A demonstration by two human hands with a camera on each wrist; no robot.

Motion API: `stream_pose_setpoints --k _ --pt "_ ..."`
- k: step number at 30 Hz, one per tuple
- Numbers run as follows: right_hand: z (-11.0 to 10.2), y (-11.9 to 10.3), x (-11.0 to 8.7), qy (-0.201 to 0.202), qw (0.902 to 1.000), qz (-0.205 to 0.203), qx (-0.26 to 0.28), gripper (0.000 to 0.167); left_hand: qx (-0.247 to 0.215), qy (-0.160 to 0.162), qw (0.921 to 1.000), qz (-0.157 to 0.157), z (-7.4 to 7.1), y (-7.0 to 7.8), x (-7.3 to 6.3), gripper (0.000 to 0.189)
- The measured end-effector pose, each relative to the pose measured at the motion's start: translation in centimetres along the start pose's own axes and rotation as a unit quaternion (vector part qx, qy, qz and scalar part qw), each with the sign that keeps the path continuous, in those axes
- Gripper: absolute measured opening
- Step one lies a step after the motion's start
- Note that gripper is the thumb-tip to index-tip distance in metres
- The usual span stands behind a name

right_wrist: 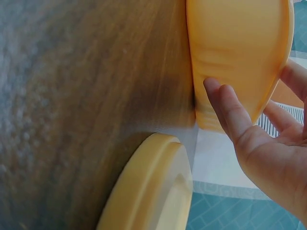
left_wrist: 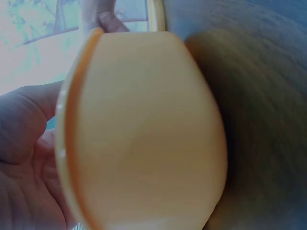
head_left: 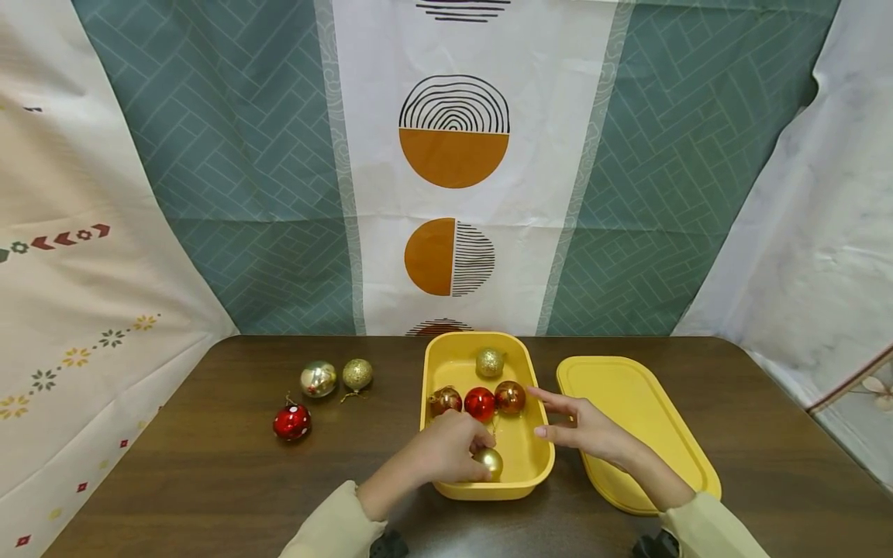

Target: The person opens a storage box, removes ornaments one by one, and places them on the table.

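Note:
A yellow plastic box (head_left: 526,482) holds several Christmas balls. My left hand (head_left: 452,448) reaches over its near left side and grips a shiny gold ball (head_left: 491,463) at the near end; the left wrist view shows that hand (left_wrist: 24,153) behind the box's rim, the ball hidden. Farther in lie a red ball (head_left: 480,404), a copper ball (head_left: 510,397), a brownish-gold ball (head_left: 445,400) and a glittery gold ball (head_left: 490,362). My right hand (head_left: 589,428) is at the box's right wall, fingers extended; in the right wrist view its fingers (right_wrist: 235,108) are by the outer wall.
The box's yellow lid (head_left: 642,418) lies flat on the brown table (head_left: 209,473), right of the box. To the left lie a red ball with white dots (head_left: 291,421), a shiny gold ball (head_left: 318,379) and a glittery gold ball (head_left: 357,373). A patterned curtain (head_left: 279,155) hangs behind.

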State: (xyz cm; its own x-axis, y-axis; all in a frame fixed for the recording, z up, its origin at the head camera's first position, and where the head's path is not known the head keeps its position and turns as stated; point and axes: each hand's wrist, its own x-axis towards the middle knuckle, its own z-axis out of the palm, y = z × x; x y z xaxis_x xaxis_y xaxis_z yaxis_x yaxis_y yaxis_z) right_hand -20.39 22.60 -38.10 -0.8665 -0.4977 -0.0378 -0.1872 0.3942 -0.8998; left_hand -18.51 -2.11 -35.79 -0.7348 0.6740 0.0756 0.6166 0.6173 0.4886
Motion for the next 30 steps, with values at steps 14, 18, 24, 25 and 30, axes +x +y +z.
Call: stream_pose_setpoints --k 14,18,24,25,30 --pt "0.0 0.0 -0.1 0.005 1.0 -0.006 -0.005 0.06 -0.069 0.08 0.9943 -0.015 -3.2 -1.3 -2.8 0.028" --pt "0.0 0.0 0.0 0.005 1.0 -0.002 -0.006 0.06 -0.066 0.102 0.9924 -0.02 -4.2 -2.2 -3.7 0.028" --pt "0.0 0.0 0.0 0.003 1.0 0.002 0.001 0.06 -0.117 0.13 0.9812 -0.081 -5.6 -3.7 -5.4 0.032" --pt "0.0 0.0 0.0 0.002 1.0 0.003 0.002 0.06 -0.123 0.137 0.9788 -0.089 -5.7 -3.9 -5.6 0.032" --pt "0.1 -0.1 0.0 0.001 1.0 0.004 0.003 0.06 -0.136 0.163 0.9705 -0.114 -6.4 -5.5 -7.1 0.034"
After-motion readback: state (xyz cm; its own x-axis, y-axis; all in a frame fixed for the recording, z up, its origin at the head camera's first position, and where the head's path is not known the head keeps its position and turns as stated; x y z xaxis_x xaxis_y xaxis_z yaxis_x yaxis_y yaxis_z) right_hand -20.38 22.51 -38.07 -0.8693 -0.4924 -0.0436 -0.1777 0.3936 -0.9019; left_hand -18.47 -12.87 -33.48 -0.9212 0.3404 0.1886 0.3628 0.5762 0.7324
